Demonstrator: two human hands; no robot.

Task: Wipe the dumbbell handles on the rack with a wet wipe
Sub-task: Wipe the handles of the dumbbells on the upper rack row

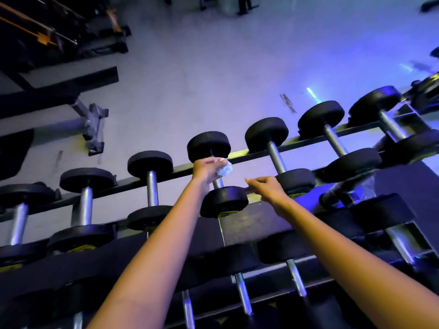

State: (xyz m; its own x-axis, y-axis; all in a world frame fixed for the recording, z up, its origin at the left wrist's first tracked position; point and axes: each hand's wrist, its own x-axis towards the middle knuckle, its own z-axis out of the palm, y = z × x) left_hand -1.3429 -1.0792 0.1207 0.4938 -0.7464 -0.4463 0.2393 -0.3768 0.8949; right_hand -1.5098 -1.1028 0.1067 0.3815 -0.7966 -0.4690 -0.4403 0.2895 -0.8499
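Note:
A row of black dumbbells with steel handles lies across the top tier of a dark rack (247,218). My left hand (207,169) grips a crumpled white wet wipe (225,169) round the handle of the middle dumbbell (224,201), hiding most of that handle. My right hand (267,187) hovers just right of it, fingers loosely bent and pointing left over the dumbbell's near head, holding nothing. Next to it on the right lies another dumbbell (276,156) with its handle bare.
More dumbbells fill the top tier to the left (151,187) and right (335,140), and a lower tier (294,277) sits nearer me. A bench with a metal frame (93,129) stands on the grey floor beyond the rack. Dark machines fill the far left corner.

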